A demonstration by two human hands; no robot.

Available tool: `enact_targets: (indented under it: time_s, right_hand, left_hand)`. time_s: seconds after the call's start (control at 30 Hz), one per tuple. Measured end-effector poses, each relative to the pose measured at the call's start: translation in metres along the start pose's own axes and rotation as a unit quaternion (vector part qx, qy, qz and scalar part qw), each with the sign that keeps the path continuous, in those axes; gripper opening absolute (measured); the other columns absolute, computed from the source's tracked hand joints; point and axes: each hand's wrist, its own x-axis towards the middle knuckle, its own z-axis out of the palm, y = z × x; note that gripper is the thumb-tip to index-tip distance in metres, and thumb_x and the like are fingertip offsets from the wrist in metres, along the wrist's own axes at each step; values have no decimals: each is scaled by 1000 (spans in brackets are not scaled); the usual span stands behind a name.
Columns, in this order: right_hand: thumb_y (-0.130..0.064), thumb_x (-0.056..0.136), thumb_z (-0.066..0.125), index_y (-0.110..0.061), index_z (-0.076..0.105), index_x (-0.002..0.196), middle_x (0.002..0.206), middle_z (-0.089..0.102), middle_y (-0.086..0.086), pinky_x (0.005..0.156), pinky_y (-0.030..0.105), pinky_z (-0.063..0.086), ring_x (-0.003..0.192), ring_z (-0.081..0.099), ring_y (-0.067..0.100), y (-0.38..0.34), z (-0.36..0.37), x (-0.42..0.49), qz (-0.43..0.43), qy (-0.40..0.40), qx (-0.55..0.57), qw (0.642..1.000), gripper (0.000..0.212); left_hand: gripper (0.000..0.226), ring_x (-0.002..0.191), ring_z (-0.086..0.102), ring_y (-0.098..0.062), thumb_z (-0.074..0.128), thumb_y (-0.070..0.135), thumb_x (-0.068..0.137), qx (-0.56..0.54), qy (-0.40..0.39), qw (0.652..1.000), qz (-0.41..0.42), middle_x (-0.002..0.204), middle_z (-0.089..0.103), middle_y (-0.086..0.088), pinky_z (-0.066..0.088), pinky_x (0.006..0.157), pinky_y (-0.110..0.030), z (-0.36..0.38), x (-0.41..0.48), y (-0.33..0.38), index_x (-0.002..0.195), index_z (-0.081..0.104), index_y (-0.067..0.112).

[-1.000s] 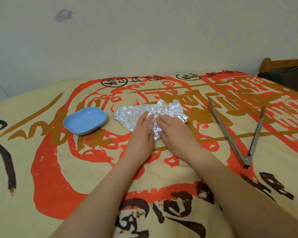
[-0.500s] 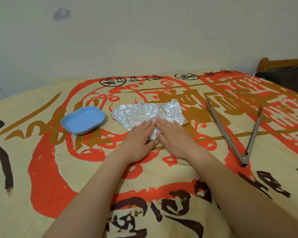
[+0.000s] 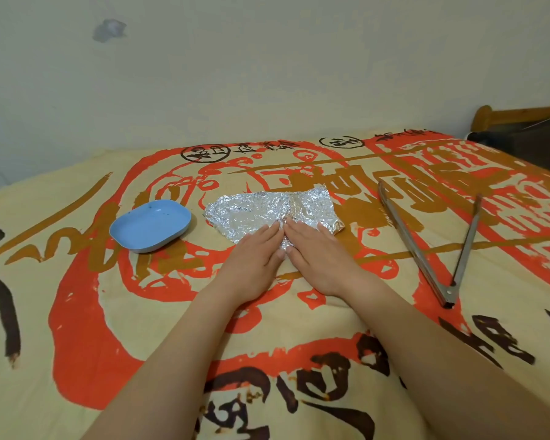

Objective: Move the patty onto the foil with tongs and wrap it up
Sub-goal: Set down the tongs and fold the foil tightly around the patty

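Note:
A crumpled, folded sheet of silver foil (image 3: 261, 211) lies in the middle of the patterned cloth. The patty is hidden; none of it shows. My left hand (image 3: 254, 258) lies flat with straight fingers pressing the foil's near edge. Beside it my right hand (image 3: 318, 254) presses flat in the same way, fingertips of the two hands almost touching. Metal tongs (image 3: 426, 246) lie spread apart on the cloth to the right, untouched by either hand.
A small blue oval dish (image 3: 151, 225) sits to the left of the foil, nothing visible in it. The yellow cloth (image 3: 77, 312) with red, brown and black print covers the whole surface. A pale wall stands behind; dark wooden furniture (image 3: 521, 122) at far right.
Both hands have slid back toward me and flattened out. The raised foil fold in the middle now lies pressed down flatter.

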Motion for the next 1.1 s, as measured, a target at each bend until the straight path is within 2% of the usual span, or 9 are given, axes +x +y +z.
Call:
enact_targets:
  time_s: [0.3, 0.43, 0.57, 0.63, 0.7, 0.9, 1.1]
  right_hand:
    - [-33, 103, 26, -16, 16, 153, 162, 12, -2, 119, 36, 2, 147, 12, 11, 1, 1, -1, -9, 9, -1, 1000, 54]
    - [-37, 101, 31, -17, 20, 153, 161, 18, -3, 119, 35, -1, 148, 9, 11, 7, -5, -4, -15, 18, -13, 1000, 56]
    - [-36, 93, 44, -20, 34, 147, 155, 34, -2, 121, 40, 2, 146, 18, 14, 17, -18, -5, -21, 32, -45, 998, 58]
    - [-35, 88, 50, -23, 42, 143, 150, 42, -5, 120, 42, 4, 144, 23, 14, 19, -23, -5, -26, 37, -49, 998, 56]
    - [-30, 84, 54, -27, 48, 138, 146, 47, -8, 120, 43, 6, 142, 27, 13, 20, -26, -6, -38, 38, -45, 998, 54]
    - [-12, 78, 52, -35, 58, 121, 126, 59, -14, 119, 43, 11, 128, 43, 10, 27, -31, -9, -56, 47, -24, 997, 49]
    - [-13, 80, 51, -33, 61, 121, 123, 64, -14, 119, 41, 15, 117, 54, 7, 28, -28, -8, -35, 41, 11, 999, 47]
  left_hand:
    - [51, 147, 11, -21, 31, 28, 103, 23, -14, 1000, -1, 160, 16, -2, 12, 118, -42, 2, 0, -1, 151, 18, 18]
    - [46, 146, 18, -23, 36, 16, 101, 23, 23, 999, 5, 156, 28, 0, 11, 117, -41, 0, -2, -3, 147, 34, 17]
    - [51, 143, 27, -26, 43, 1, 91, 32, 68, 997, -4, 150, 41, 1, 15, 112, -38, -5, -4, -7, 139, 46, 16]
    - [48, 141, 29, -25, 41, 3, 93, 43, 78, 996, -15, 149, 43, 1, 14, 111, -37, -6, -4, -9, 138, 47, 18]
    - [47, 143, 26, -22, 40, 8, 96, 53, 75, 995, -40, 151, 39, 4, 10, 115, -42, -5, -4, -11, 140, 44, 23]
    - [40, 141, 32, -22, 46, 14, 96, 82, 93, 991, -48, 145, 47, 8, 10, 115, -49, -7, -6, -13, 134, 50, 28]
    - [39, 137, 36, -21, 45, 15, 96, 76, 98, 991, -51, 142, 50, 6, 13, 115, -49, -8, -6, -10, 133, 52, 25]
